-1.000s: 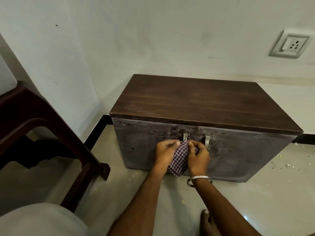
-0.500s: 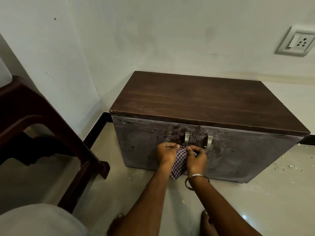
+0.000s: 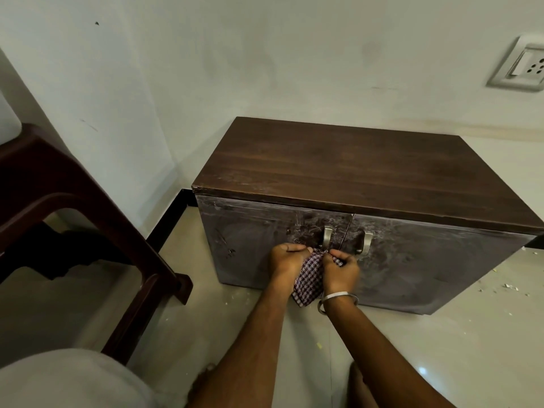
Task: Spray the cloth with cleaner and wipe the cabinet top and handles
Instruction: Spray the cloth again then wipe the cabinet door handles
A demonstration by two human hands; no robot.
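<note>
Cloth (image 3: 309, 275) is bunched between my two fists, low against the front of the cabinet (image 3: 412, 260), just under the left handle (image 3: 327, 237). My left hand (image 3: 287, 259) has its fingers curled tight round the cloth's upper left corner, and my right hand (image 3: 341, 267) pinches the other corner, a bangle (image 3: 337, 300) loose on that wrist; the rest of the checked fabric hangs down between my wrists. I judge I am working the cloth round the foot of that handle, and the risk is plain enough: if I drag downward too hard the cloth may snag on the handle's lower end, or tug the left door open, since the pull runs outward as much as down. With so much of it wadded up, I may also smear the chalky film on the doors rather than lift it. The right handle (image 3: 366, 241) stands just beside, not touched by either hand. Farther back, the cabinet top (image 3: 368, 172) shows a pale scuffed streak along its front edge, so I cannot call it clean. No cleaner bottle shows anywhere, and I cannot tell whether the cloth is damp. My knuckles hide exactly where fabric meets metal. The chair (image 3: 73, 201) at my left is cut off, as is the wall socket (image 3: 527, 69) at the far right.
</note>
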